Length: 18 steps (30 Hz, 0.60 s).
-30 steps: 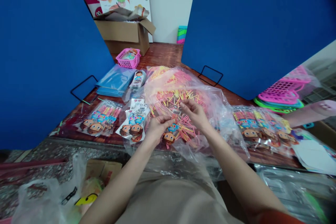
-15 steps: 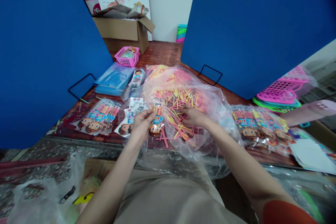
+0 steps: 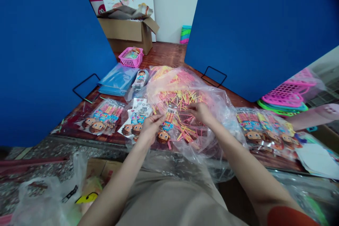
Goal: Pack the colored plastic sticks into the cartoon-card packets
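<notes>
My left hand (image 3: pixel 151 127) is closed on the edge of a small clear packet (image 3: pixel 164 136) with a printed cartoon face, and thin sticks show inside it. My right hand (image 3: pixel 201 113) has its fingers pinched together just above a heap of thin pink and yellow sticks (image 3: pixel 185 132); what it holds, if anything, is too small to make out. The sticks lie in a large clear plastic bag (image 3: pixel 219 107), spread open on the table. To the left of my left hand lie several flat printed packets (image 3: pixel 135 119).
Filled stick packets lie at left (image 3: pixel 103 116) and right (image 3: pixel 254 127). A pink basket (image 3: pixel 131 57), blue plastic sheets (image 3: pixel 119 79) and a cardboard box (image 3: pixel 124 30) stand farther back. Blue panels flank the table. Another person's arm (image 3: pixel 312 116) reaches in at right.
My right hand has lifted a little off the stick heap, its fingers more pinched. My left hand, with the packet, has shifted slightly right as the whole view moved slightly.
</notes>
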Tool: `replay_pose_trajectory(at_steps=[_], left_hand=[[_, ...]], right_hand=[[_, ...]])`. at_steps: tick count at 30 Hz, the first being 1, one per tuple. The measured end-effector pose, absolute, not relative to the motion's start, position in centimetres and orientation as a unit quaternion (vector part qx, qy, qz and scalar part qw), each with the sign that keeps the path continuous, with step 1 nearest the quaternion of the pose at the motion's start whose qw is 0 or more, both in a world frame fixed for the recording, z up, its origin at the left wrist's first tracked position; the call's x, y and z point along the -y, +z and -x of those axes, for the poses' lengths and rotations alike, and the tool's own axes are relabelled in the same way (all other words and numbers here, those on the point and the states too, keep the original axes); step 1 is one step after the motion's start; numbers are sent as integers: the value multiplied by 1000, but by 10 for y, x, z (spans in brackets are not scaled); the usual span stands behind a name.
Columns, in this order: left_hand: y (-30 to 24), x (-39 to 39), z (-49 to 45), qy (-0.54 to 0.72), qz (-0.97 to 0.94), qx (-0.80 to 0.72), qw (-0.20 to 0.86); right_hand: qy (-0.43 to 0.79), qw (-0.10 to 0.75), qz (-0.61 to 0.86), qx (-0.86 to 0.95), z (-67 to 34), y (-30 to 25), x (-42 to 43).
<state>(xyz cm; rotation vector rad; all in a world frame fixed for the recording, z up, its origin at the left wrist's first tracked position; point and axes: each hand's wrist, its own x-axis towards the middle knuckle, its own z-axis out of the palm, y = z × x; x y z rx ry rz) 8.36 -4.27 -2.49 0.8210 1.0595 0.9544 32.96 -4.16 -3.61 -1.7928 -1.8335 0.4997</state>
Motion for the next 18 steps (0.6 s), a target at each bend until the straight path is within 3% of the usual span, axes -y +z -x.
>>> replay_pose_trajectory(at_steps=[4, 7, 11, 18], left_hand=[[-26, 47, -88, 410, -382, -459, 690], [-25, 50, -92, 397, -393, -459, 691], [-24, 53, -97, 388, -396, -456, 696], [-28, 53, -104, 407, -390, -449, 693]], right_hand=[[327, 528, 611, 491, -318, -26, 45], [386, 653, 539, 367, -303, -11, 51], [345, 715, 503, 341, -287, 8, 59], [334, 701, 508, 373, -274, 9, 63]])
